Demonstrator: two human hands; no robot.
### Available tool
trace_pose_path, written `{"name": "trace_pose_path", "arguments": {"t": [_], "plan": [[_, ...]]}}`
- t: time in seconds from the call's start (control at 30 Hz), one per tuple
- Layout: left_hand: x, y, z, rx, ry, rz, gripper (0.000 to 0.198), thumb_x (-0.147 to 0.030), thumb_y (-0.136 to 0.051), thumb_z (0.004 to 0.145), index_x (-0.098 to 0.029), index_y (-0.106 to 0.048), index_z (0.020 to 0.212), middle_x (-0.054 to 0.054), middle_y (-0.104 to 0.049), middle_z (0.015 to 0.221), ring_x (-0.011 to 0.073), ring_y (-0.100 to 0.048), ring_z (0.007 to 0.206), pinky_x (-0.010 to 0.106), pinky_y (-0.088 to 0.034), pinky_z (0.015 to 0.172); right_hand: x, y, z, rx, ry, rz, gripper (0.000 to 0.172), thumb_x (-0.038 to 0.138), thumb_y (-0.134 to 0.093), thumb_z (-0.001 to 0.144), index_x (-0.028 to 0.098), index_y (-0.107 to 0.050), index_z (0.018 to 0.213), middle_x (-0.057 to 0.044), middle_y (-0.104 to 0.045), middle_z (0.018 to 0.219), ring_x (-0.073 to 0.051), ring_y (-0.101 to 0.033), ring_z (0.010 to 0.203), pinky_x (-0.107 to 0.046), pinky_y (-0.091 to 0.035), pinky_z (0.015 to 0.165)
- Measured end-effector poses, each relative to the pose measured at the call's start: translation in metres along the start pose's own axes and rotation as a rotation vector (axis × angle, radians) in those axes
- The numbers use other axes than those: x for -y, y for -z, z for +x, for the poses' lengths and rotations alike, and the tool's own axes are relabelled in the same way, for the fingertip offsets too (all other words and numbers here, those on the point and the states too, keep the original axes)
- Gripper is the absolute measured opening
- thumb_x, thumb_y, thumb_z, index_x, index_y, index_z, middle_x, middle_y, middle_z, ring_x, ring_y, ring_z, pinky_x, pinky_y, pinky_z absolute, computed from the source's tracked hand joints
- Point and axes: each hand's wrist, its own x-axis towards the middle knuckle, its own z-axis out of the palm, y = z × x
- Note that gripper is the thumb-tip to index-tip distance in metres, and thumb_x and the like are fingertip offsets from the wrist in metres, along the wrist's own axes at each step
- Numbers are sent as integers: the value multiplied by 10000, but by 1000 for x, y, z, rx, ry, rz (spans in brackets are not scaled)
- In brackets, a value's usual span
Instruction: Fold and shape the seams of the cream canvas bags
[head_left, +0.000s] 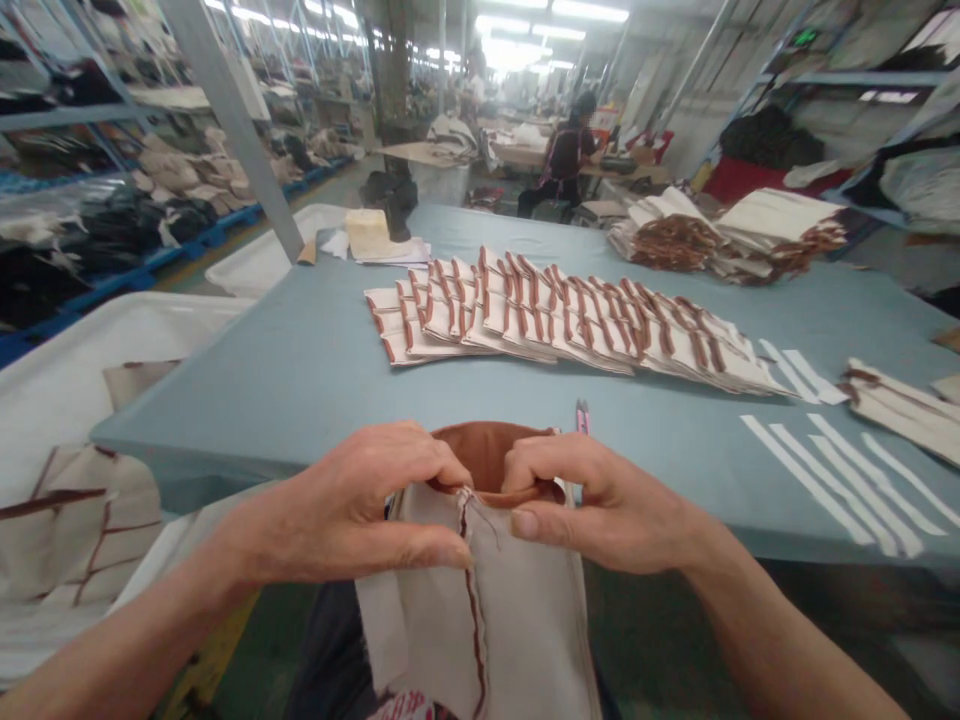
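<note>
A cream fabric bag (529,620) with a brown lining hangs upright at the table's near edge, its mouth held open. My left hand (375,505) grips the rim left of the seam, fingers inside and thumb outside. On the right side of the same rim, my right hand (600,500) is closed, its fingers hooked inside and its thumb on the outer cloth. Between the hands runs a rough seam with brown edging and loose threads at its top. Small pink-handled thread snips (582,416) lie just beyond the bag.
A fanned row of cream pieces with brown strips (540,310) spans the blue-green table (300,390). White strips (825,480) lie at right, stacked bags (772,230) behind. White bins (142,320) stand left; a person (564,160) sits farther back.
</note>
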Motion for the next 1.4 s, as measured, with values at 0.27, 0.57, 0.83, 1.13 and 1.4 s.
{"name": "trace_pose_path", "arguments": {"t": [0.27,0.57,0.83,1.13,1.4], "plan": [[10,-10,10,86,212,-304,168,-270,-686,955,-147,-699,841,-64,-577,661,78,-463,587,185,-343,550,-25,-1,-6,-39,-96,-13,494,604,-584,1018,181,-593,764,31,-488,705,-127,-438,669,-262,-348,613],[22,-14,10,188,265,-334,198,-248,-602,984,-140,-754,917,-27,-672,713,84,-541,614,154,-411,591,-54,-13,-4,-143,99,-200,197,251,-617,1004,203,-619,813,-25,-679,835,-186,-627,872,-375,-474,937],[23,-16,13,187,305,-311,208,-240,-600,964,-132,-750,868,-30,-649,669,86,-511,585,161,-402,569,-40,-26,-4,-207,53,-317,131,312,-687,893,201,-629,853,-19,-686,811,-195,-608,790,-400,-449,914],[29,-15,5,215,369,-439,229,-288,-630,980,-128,-782,917,-18,-664,705,93,-526,618,162,-402,572,-44,-38,3,-215,92,-292,132,204,-642,925,198,-613,797,11,-673,736,-142,-583,689,-294,-402,719],[26,-16,0,178,393,-361,177,-200,-605,889,-118,-755,846,-28,-628,652,86,-504,581,175,-366,544,-39,-42,9,-212,53,-286,113,170,-623,879,199,-606,772,18,-664,699,-131,-554,648,-275,-397,684]]}}
